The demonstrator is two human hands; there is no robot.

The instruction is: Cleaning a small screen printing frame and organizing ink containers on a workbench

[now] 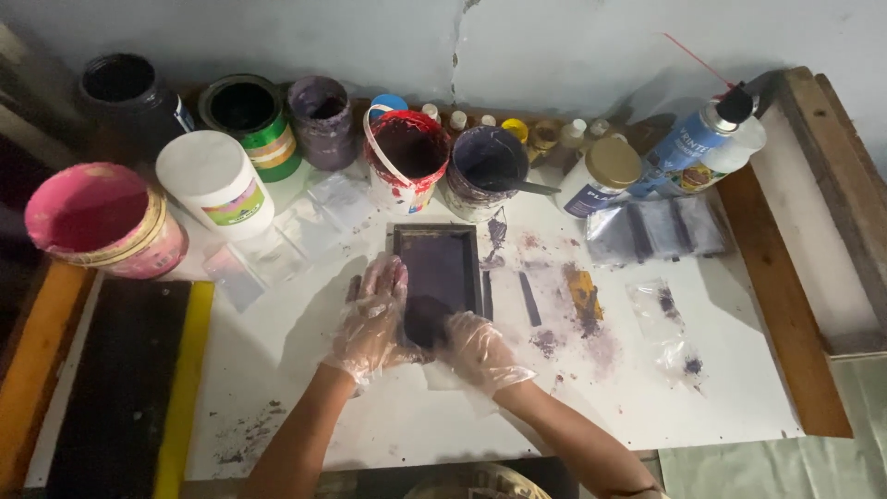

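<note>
**Gloved hands on the purple frame**

Right hand (476, 346) fingers clamp a dark pad (428, 319) on the small framed screen (438, 268); left hand (372, 319) fingers lie spread along the frame's 9 o'clock edge. Frame sits mid-worktop (416, 416); paint tubs, red (407, 152) and purple (485, 166), at 12 o'clock.

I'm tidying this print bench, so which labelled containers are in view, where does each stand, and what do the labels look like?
White tub: back left, round, green-yellow label.
Green-banded can: behind it, open, green and gold wrap.
Gold-lidded jar: back right, white, dark blue label.
Blue spray can: far right, lying tilted, black nozzle.
Red-and-white bucket: centre back, smeared printed side.
</note>
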